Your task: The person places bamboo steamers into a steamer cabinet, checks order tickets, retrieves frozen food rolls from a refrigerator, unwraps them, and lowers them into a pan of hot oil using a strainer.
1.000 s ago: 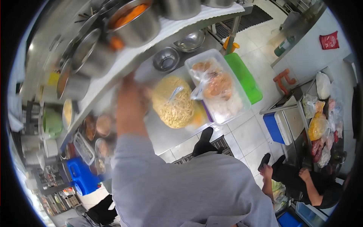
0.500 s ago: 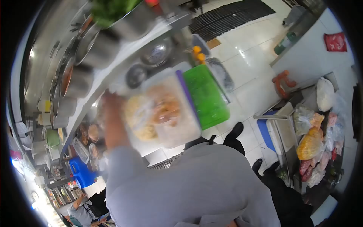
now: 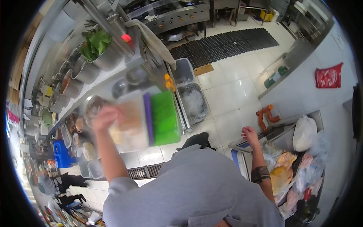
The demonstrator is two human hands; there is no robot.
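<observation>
My left hand [image 3: 107,118], smeared by motion, is over the left part of a white board [image 3: 140,139]. Its fingers are too blurred to show whether they hold anything. Blurred pale and orange-brown food [image 3: 130,119] lies on the board beside the hand. Under the board show a purple edge [image 3: 148,119] and a green board [image 3: 164,119]. A round, clear-looking container [image 3: 92,108] is just behind the hand. Out to the right, my right hand [image 3: 248,135] hangs in the air with loosely bent fingers apart and nothing visible in them, near a steel cart holding bagged food.
Metal pots, one with leafy greens [image 3: 96,43], line a shelf above the counter. Two metal bowls [image 3: 136,75] sit behind the boards. Lined bins [image 3: 193,102] stand at the counter's end. Bagged food [image 3: 287,170] fills the right side. Other people [image 3: 56,185] are at lower left.
The camera view has swung, bringing the stove and more floor into sight. My right hand has come into view at the right. My left hand stays over the board area, still blurred.
</observation>
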